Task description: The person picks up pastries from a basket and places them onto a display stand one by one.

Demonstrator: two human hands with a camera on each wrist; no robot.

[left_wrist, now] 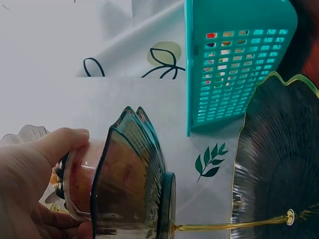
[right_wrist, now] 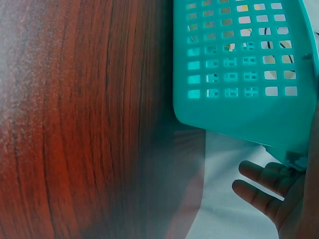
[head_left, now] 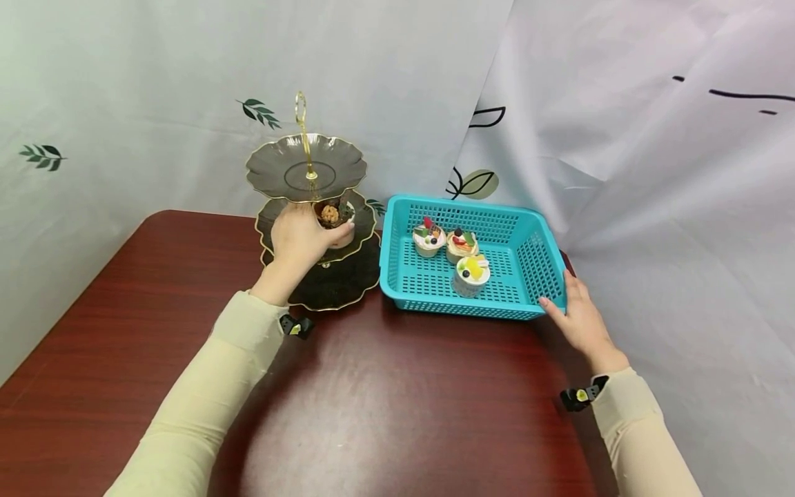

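Observation:
My left hand (head_left: 300, 235) reaches in at the middle tier of a three-tier cake stand (head_left: 307, 166). Its thumb and fingers hold a cupcake (head_left: 337, 224) with a nut-like brown topping. In the left wrist view, this cupcake (left_wrist: 85, 180) sits inside the tier's fluted rim, thumb on one side and fingers on the other. My right hand (head_left: 580, 317) lies at the front right corner of a turquoise basket (head_left: 459, 307), fairly straight fingers along the outside and thumb by the rim. From the right wrist, the basket corner (right_wrist: 239, 117) hides part of that hand (right_wrist: 279, 194).
Inside the basket stand a pink-topped cupcake (head_left: 428, 239), one with red fruit (head_left: 462, 245) and one with yellow fruit (head_left: 470, 276). Stand and basket are side by side on a red-brown wooden table (head_left: 397, 400). Behind hangs a pale leaf-print curtain (head_left: 168, 103).

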